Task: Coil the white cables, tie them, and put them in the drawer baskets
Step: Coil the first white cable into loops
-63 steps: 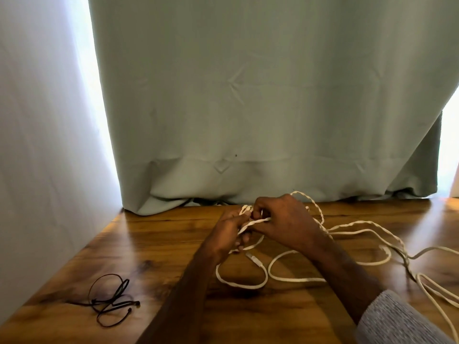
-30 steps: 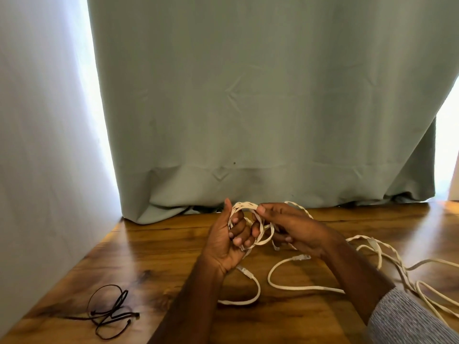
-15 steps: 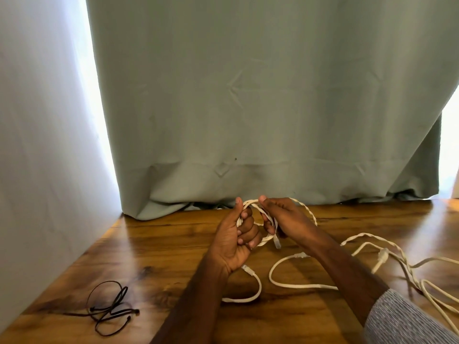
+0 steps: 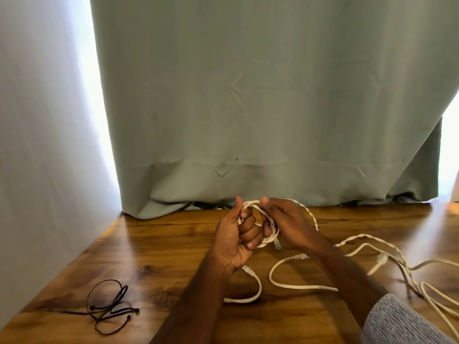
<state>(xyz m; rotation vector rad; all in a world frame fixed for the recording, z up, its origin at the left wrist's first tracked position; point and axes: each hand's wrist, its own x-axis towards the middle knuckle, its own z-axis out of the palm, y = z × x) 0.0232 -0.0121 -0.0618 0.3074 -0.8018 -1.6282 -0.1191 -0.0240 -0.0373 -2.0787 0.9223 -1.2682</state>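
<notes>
**Cable coil held in both hands above wooden counter**

Where the hands work, the surface is a dark-grained wooden counter (image 4: 154, 254) with a glossy finish that catches light along its left and right edges. A grey-green curtain (image 4: 248, 95) hangs behind it, its hem bunched on the far edge, and a pale wall (image 4: 37, 145) closes the left side. Bright daylight shows at both curtain edges.

One small coil of white cable (image 4: 269, 225) is held just above the counter, between the two hands. The left hand (image 4: 236, 239) grips it with fingers (image 4: 248, 224) curled through the loop and the thumb raised along its far side. The right hand (image 4: 285, 222) pinches the top and right side of the same coil, thumb on top. A plug end hangs just below the right fingers.

Loose white cable (image 4: 298, 285) trails from beneath the hands across the counter to the right of the fingers; how many separate cables lie there cannot be told, though at least three connector ends show. One tangle of thin black ties (image 4: 109, 306) lies well to the left of the fingers, near the front edge. One grey sleeve (image 4: 397, 324) shows on the right arm.
</notes>
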